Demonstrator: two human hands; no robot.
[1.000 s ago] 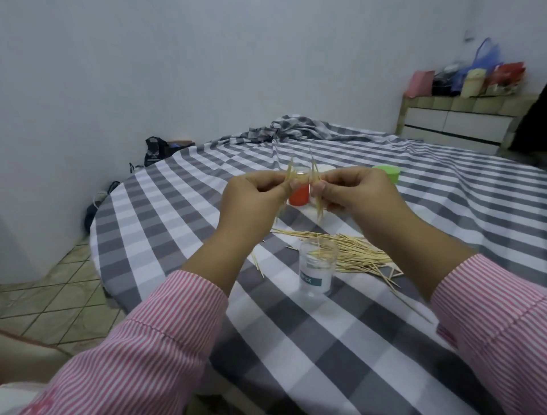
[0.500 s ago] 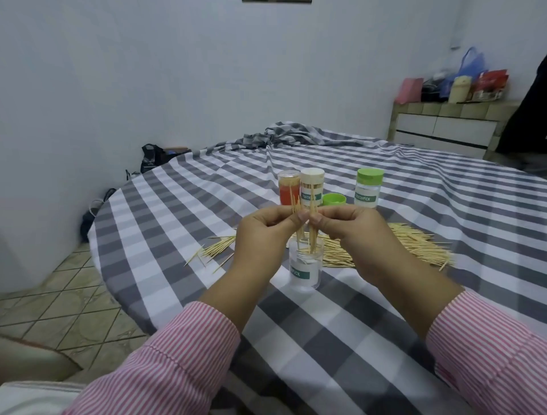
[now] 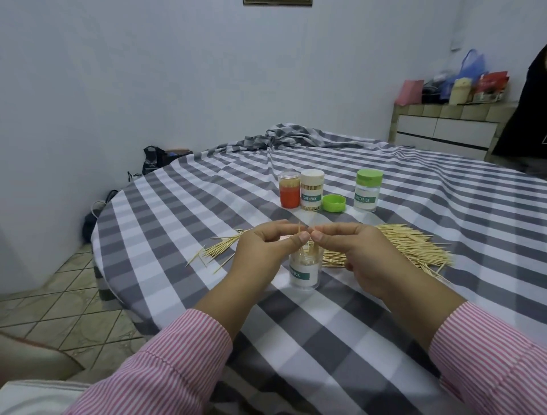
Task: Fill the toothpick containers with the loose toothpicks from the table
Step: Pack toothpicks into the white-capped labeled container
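Checked tablecloth (image 3: 340, 340) is carrying the open container (image 3: 305, 271) directly under the pinch, so left hand (image 3: 263, 251) and right hand (image 3: 358, 254) are nipping upright toothpicks (image 3: 300, 234) together, feeding them straight down.

Pale walls (image 3: 207, 74) are enclosing the room, with a dark frame (image 3: 277, 2) showing at the top edge. Beige tiles (image 3: 59, 311) are covering the floor at the left. A low cabinet (image 3: 444, 130) is standing by the far right wall, carrying bags (image 3: 470, 77) and packets. Dark bags (image 3: 154, 157) are lying on the floor by the left wall.
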